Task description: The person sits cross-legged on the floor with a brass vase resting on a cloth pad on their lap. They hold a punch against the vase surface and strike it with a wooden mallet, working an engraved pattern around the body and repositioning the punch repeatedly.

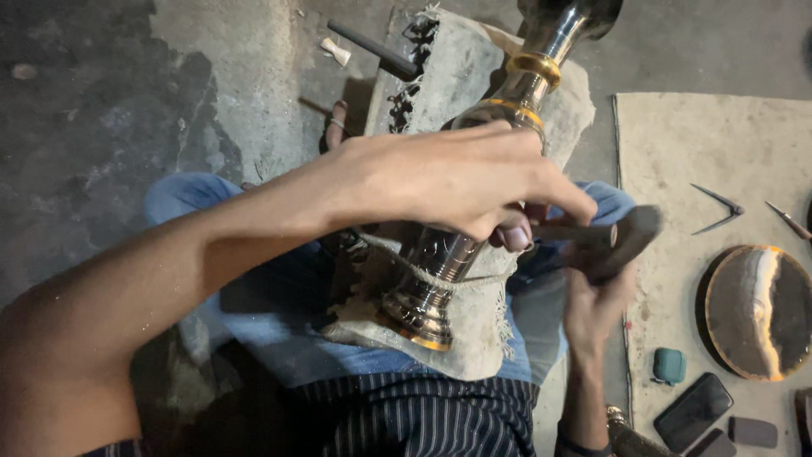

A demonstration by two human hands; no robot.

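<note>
I am working with one tall metal vase, silver with gold bands, which is lying tilted across my lap on a frayed piece of sacking, its neck pointing away toward one o'clock. My left hand is resting over the body of the vase, fingers curled down and pinched together on something small against the metal; what it is I cannot tell, since my own fingers are covering it. My right hand is closing firmly around the handle of one hammer, whose blurred head is hanging just beside the vase at three o'clock. The top of the vase is running out of the picture at twelve o'clock, and its middle is hiding under my left hand. On the pale mat at three o'clock I am seeing one pair of dividers, one thin pointed tool cut off by the edge, one round dark disc with a gold rim, one small teal case and one dark phone. One dark rod is lying on the concrete floor at eleven o'clock.
</note>
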